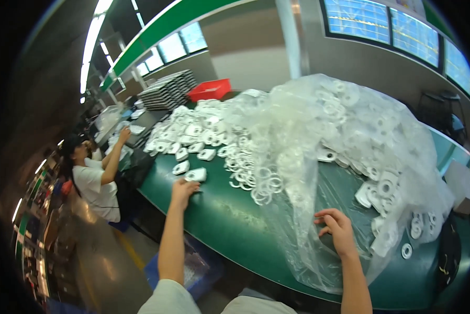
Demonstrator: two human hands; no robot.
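Reaching: left hand [183,189] fingers curled, touching small white plastic housing [197,175] | right hand [337,228] spread on clear thin plastic bag [319,157], gripping nothing | housing likely light, rigid, grip sides | green tabletop [230,225]

A factory floor: green workbench [224,220] heaped with white plastic parts [203,131].

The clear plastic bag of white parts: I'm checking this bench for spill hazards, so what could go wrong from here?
The right hand rests on the clear plastic bag, which hangs over the green table edge; a tug might drag white discs off. The loose white rings lie near that edge and could roll off. The left hand reaching for a white housing might nudge others.
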